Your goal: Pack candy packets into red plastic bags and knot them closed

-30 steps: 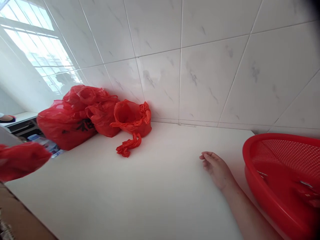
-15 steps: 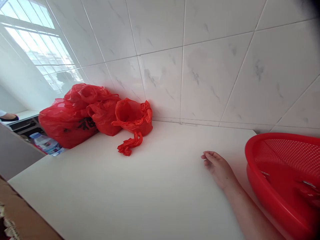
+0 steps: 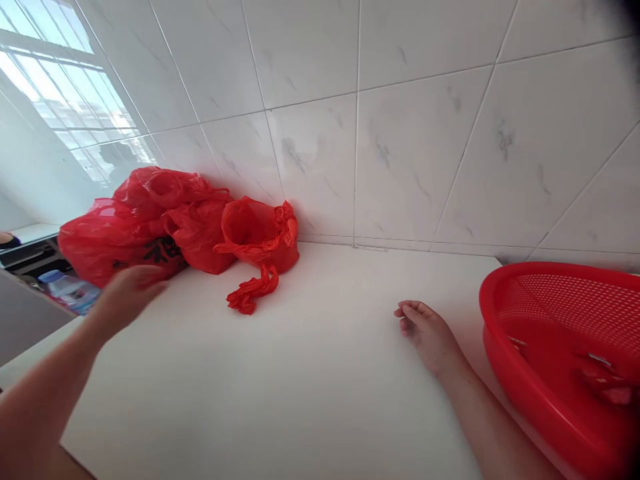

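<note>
My left hand [image 3: 127,297], slightly blurred, is raised at the left in front of the red plastic bags, with its fingers stretched to the right and nothing seen in them. Behind it sits a large red bag [image 3: 100,243] with black lettering. Beside that stand a knotted red bag [image 3: 205,237] and an open-topped red bag [image 3: 263,233] against the wall. A twisted strip of red plastic [image 3: 253,290] lies in front of them. My right hand [image 3: 425,330] rests on the white tabletop [image 3: 300,373], its fingers loosely bent and apart, holding nothing.
At the right stands a red plastic basket [image 3: 520,373] with a perforated wall and small red packets [image 3: 607,383] inside. A water bottle [image 3: 70,290] is at the left edge. White marbled tiles [image 3: 410,153] back the table. Part of another person's arm [image 3: 7,240] shows far left.
My left hand has come into view from the lower left and reached in front of the red bags. My right hand stays resting on the table. The view has shifted slightly.
</note>
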Demonstrator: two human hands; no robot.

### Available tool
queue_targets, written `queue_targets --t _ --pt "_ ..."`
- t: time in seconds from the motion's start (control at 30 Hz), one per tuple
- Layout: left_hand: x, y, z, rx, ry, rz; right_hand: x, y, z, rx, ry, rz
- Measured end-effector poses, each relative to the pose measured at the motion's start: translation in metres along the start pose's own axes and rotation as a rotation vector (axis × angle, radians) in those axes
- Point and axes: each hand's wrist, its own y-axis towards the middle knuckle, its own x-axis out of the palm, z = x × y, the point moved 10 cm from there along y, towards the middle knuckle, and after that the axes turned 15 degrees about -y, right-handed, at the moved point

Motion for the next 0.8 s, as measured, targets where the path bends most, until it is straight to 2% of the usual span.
queue_targets --t 0.03,0.07,0.13,0.17,0.23,0.33,0.4,0.53,0.67,0.73,0.8 --pt "0.031 0.012 0.009 0.057 0.053 -0.089 0.001 0.000 0.000 -0.006 0.000 -0.005" --pt "0.064 0.020 0.017 0.084 0.049 -0.226 0.001 0.001 -0.001 -0.014 0.002 -0.010" --pt "0.120 0.025 0.025 0.006 0.011 -0.445 0.003 0.001 -0.002 -0.032 0.007 -0.017" --pt "0.139 0.025 0.032 -0.027 -0.016 -0.494 0.003 0.001 -0.003 -0.041 0.008 -0.021" --pt "0.169 0.024 0.052 -0.043 -0.063 -0.521 0.005 0.001 -0.005 -0.056 -0.003 -0.031" --pt "0.209 0.013 0.094 0.067 -0.160 -0.514 0.005 0.002 -0.005 -0.069 -0.038 -0.029" --pt "0.237 -0.004 0.123 0.134 -0.230 -0.516 0.005 0.003 -0.007 -0.083 -0.068 -0.009" --pt "0.280 -0.054 0.185 0.242 -0.444 -0.510 0.010 -0.002 -0.018 -0.162 -0.236 0.024" --pt "0.306 -0.107 0.240 0.294 -0.657 -0.601 0.025 -0.010 -0.028 -0.217 -0.332 -0.047" --pt "0.312 -0.123 0.253 0.244 -0.841 -0.638 0.030 -0.013 -0.032 -0.246 -0.340 -0.088" --pt "0.315 -0.130 0.255 0.145 -1.013 -0.661 0.030 -0.013 -0.031 -0.249 -0.343 -0.094"
